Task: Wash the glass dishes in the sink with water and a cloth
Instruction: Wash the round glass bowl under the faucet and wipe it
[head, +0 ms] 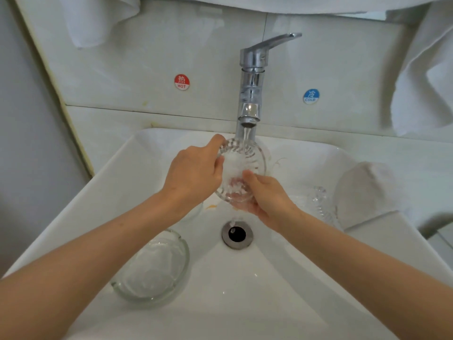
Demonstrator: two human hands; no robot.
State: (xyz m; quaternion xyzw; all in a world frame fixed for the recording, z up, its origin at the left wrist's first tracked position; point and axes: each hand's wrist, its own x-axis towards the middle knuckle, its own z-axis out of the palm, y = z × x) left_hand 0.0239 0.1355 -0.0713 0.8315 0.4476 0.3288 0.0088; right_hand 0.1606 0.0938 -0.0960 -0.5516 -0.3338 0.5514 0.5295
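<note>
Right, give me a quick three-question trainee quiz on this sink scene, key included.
1. True or false: water runs from the faucet onto the ribbed glass dish.
2. Consider the left hand and the right hand. Which grips that dish? A) left only B) right only C) both
3. Fill in: the red sticker left of the faucet reads ____.

Key: 1 true; 2 C; 3 HOT.
</note>
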